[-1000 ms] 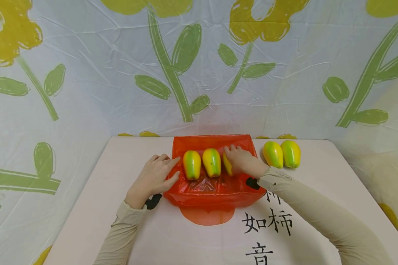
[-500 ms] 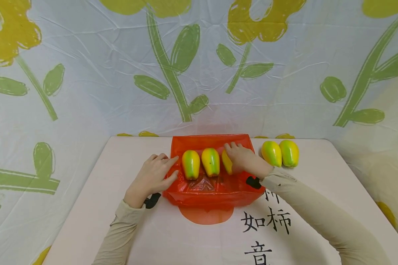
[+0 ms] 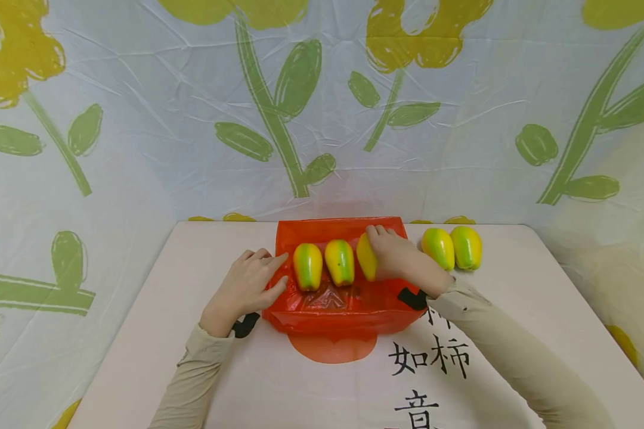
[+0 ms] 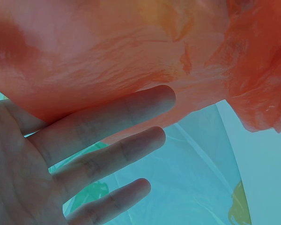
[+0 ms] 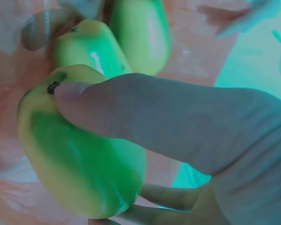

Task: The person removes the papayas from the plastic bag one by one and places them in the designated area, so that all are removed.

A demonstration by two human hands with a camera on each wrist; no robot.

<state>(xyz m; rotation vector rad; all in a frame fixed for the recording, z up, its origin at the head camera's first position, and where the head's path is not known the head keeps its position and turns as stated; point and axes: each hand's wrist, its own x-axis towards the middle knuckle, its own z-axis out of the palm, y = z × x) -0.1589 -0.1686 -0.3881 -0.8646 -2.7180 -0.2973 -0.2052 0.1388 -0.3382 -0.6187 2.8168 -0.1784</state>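
A red plastic bag (image 3: 343, 325) lies spread with its mouth towards me, and two yellow-green papayas (image 3: 308, 267) (image 3: 340, 263) rest side by side in it. My right hand (image 3: 399, 256) grips a third papaya (image 3: 367, 257) at the bag's right part. In the right wrist view the thumb presses near the dark stem end of this papaya (image 5: 79, 154), and fingers curl beneath it. My left hand (image 3: 249, 283) is at the bag's left edge. Its fingers (image 4: 131, 110) are straight and spread against the red plastic (image 4: 107, 61) in the left wrist view.
Two more papayas (image 3: 437, 249) (image 3: 467, 248) stand touching each other on the table, right of the bag. The pale table (image 3: 279, 393) carries black painted characters (image 3: 429, 357). Behind it hangs a flower-printed sheet (image 3: 182, 149).
My right hand has shifted slightly right, and more of the papaya under it shows. The left hand keeps its place at the bag's edge. The whole head view drifts a little.
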